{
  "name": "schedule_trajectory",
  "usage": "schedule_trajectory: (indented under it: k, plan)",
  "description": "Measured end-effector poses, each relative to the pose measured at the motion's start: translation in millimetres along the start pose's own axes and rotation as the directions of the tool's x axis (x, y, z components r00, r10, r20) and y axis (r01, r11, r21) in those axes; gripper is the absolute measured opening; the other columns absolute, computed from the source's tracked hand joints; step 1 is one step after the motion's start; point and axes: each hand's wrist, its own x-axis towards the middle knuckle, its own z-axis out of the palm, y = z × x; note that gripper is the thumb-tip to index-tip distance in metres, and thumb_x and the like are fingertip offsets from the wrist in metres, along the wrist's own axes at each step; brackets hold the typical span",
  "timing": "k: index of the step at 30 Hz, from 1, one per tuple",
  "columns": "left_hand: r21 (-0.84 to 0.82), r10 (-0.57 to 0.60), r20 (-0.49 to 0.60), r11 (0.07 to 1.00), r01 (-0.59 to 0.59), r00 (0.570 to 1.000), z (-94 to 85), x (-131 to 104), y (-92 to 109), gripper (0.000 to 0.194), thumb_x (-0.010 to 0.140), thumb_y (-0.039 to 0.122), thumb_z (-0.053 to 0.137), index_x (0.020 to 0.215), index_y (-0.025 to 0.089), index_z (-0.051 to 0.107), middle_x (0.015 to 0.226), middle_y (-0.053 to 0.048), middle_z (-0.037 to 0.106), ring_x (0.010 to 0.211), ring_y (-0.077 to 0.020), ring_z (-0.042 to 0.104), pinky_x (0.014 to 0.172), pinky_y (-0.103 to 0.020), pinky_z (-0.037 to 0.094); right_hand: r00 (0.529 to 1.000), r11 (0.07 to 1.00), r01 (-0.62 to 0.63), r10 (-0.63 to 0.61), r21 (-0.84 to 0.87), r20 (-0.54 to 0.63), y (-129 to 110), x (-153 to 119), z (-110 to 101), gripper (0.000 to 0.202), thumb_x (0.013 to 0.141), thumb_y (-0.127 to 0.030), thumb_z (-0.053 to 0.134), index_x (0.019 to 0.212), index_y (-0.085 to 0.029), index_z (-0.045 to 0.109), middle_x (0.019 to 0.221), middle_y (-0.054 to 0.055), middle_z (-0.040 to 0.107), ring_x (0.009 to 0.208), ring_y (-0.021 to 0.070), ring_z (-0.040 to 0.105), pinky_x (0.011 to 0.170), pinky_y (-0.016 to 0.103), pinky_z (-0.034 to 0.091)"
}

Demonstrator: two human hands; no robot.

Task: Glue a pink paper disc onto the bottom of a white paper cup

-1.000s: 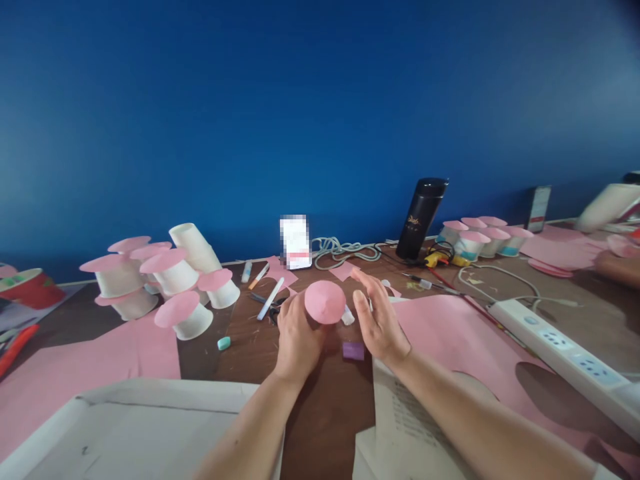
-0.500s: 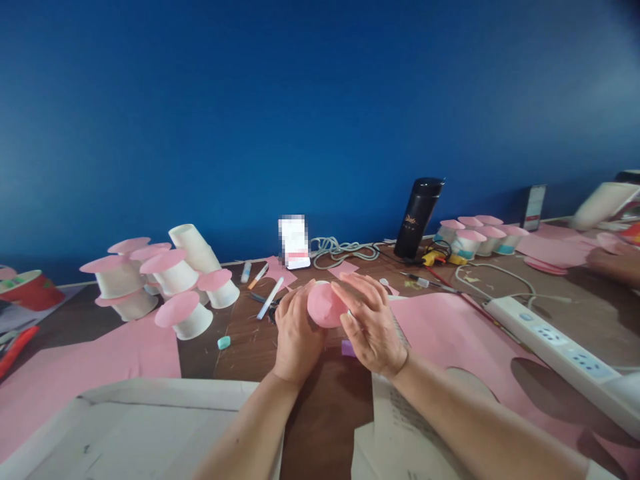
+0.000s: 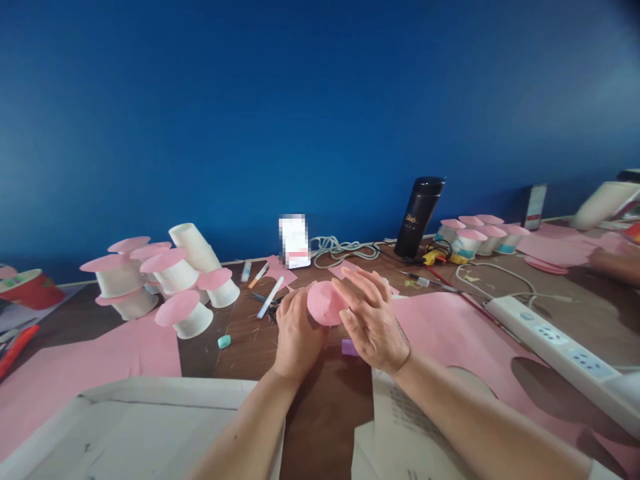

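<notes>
A round pink paper disc (image 3: 324, 303) faces up between my hands near the middle of the view; what lies beneath it is hidden. My left hand (image 3: 299, 327) is wrapped round its left side, fingers curled out of sight behind it. On the right, my right hand (image 3: 373, 317) touches the disc's edge with fingertips, its fingers bent and somewhat apart. Several white paper cups (image 3: 194, 321) topped with pink discs are grouped at the left, some stacked. A small purple block (image 3: 349, 347) lies just below my right hand.
Behind my hands stand a phone (image 3: 295, 241) and a black bottle (image 3: 419, 217). Pink sheets (image 3: 450, 327) lie at both sides. A power strip (image 3: 555, 340), cables, more topped cups (image 3: 469, 243) and another person's hand (image 3: 617, 265) are at the right.
The fingers of my right hand have shifted slightly over the disc, and the disc has tilted a little, hiding the white edge behind it. The surroundings look the same.
</notes>
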Motion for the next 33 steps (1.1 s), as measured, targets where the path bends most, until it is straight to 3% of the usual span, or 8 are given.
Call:
schedule_trajectory:
  k: [4, 8, 12, 14, 17, 22, 28, 33]
  plan:
    - [0.018, 0.057, 0.022, 0.998, -0.057, 0.998, -0.1, -0.2, 2.5, 0.047, 0.076, 0.02, 0.06, 0.122, 0.017, 0.05, 0.113, -0.011, 0.062, 0.113, -0.0283, 0.05, 0.098, -0.046, 0.039, 0.998, 0.998, -0.007, 0.01, -0.057, 0.06, -3.7, 2.6, -2.6, 0.038, 0.093, -0.038, 0.038, 0.128, -0.035, 0.053, 0.146, -0.004, 0.037, 0.135, 0.0258, 0.029, 0.113, 0.052, 0.014]
    - [0.007, 0.062, 0.023, 0.998, -0.063, 0.998, 0.8, -1.5, 2.2, 0.048, 0.074, 0.017, 0.06, 0.121, 0.017, 0.05, 0.11, -0.011, 0.063, 0.113, -0.0283, 0.051, 0.098, -0.046, 0.039, 0.998, 0.996, -0.023, 0.028, -0.082, 0.058, -4.0, 2.1, -1.9, 0.04, 0.092, -0.038, 0.04, 0.131, -0.037, 0.049, 0.147, -0.005, 0.035, 0.135, 0.0268, 0.028, 0.113, 0.053, 0.011]
    - [-0.074, -0.118, 0.046, 0.99, 0.121, 0.992, 2.0, -1.4, 0.7, 0.052, 0.071, 0.025, 0.065, 0.12, 0.016, 0.05, 0.113, -0.013, 0.06, 0.111, -0.0293, 0.053, 0.092, -0.045, 0.045, 0.997, 0.998, -0.052, 0.05, -0.04, -0.054, 0.7, -0.9, 0.7, 0.054, 0.093, -0.038, 0.034, 0.145, -0.028, 0.025, 0.152, 0.002, 0.026, 0.138, 0.0271, 0.024, 0.113, 0.053, 0.014]
    - [-0.124, -0.21, 0.072, 0.968, 0.218, 0.975, 2.1, -0.1, 0.6, 0.053, 0.07, 0.029, 0.067, 0.119, 0.016, 0.051, 0.112, -0.013, 0.06, 0.108, -0.0286, 0.056, 0.087, -0.043, 0.048, 0.996, 0.998, -0.05, 0.047, -0.037, -0.077, 1.9, -1.6, 1.4, 0.056, 0.094, -0.038, 0.032, 0.147, -0.026, 0.02, 0.152, 0.003, 0.024, 0.138, 0.0267, 0.023, 0.113, 0.052, 0.015]
    - [-0.173, -0.248, 0.091, 0.95, 0.26, 0.965, 1.0, 2.1, 1.2, 0.053, 0.069, 0.031, 0.068, 0.117, 0.017, 0.052, 0.109, -0.012, 0.061, 0.106, -0.0281, 0.057, 0.085, -0.043, 0.049, 0.999, 0.998, -0.023, 0.021, -0.057, -0.028, 0.0, -0.8, 2.2, 0.051, 0.094, -0.038, 0.033, 0.143, -0.027, 0.03, 0.151, 0.003, 0.027, 0.138, 0.0269, 0.023, 0.114, 0.053, 0.013]
    - [-0.179, -0.213, 0.092, 0.958, 0.226, 0.973, -1.9, 4.1, 2.2, 0.046, 0.071, 0.028, 0.066, 0.114, 0.018, 0.055, 0.109, -0.011, 0.063, 0.107, -0.0286, 0.057, 0.088, -0.045, 0.047, 0.999, 0.996, 0.015, -0.011, -0.093, 0.043, -5.7, 0.2, 5.6, 0.045, 0.094, -0.041, 0.034, 0.136, -0.027, 0.043, 0.149, 0.001, 0.032, 0.137, 0.0283, 0.024, 0.113, 0.055, 0.01]
    - [-0.183, -0.262, 0.094, 0.944, 0.276, 0.96, -2.4, 4.7, 3.2, 0.05, 0.069, 0.026, 0.067, 0.115, 0.017, 0.053, 0.112, -0.013, 0.062, 0.11, -0.0298, 0.055, 0.09, -0.046, 0.045, 1.0, 0.995, 0.025, -0.023, -0.1, 0.014, -4.9, -1.2, 7.7, 0.051, 0.095, -0.041, 0.032, 0.142, -0.023, 0.034, 0.149, 0.004, 0.032, 0.137, 0.0284, 0.024, 0.113, 0.055, 0.012]
    - [-0.2, -0.294, 0.122, 0.928, 0.314, 0.948, -0.8, 2.7, 1.8, 0.048, 0.067, 0.023, 0.067, 0.113, 0.017, 0.054, 0.111, -0.013, 0.062, 0.107, -0.029, 0.056, 0.09, -0.045, 0.045, 0.997, 0.993, 0.044, -0.036, -0.106, 0.074, -3.9, -0.1, 8.2, 0.048, 0.094, -0.039, 0.037, 0.14, -0.027, 0.036, 0.148, 0.003, 0.036, 0.136, 0.0297, 0.027, 0.112, 0.057, 0.013]
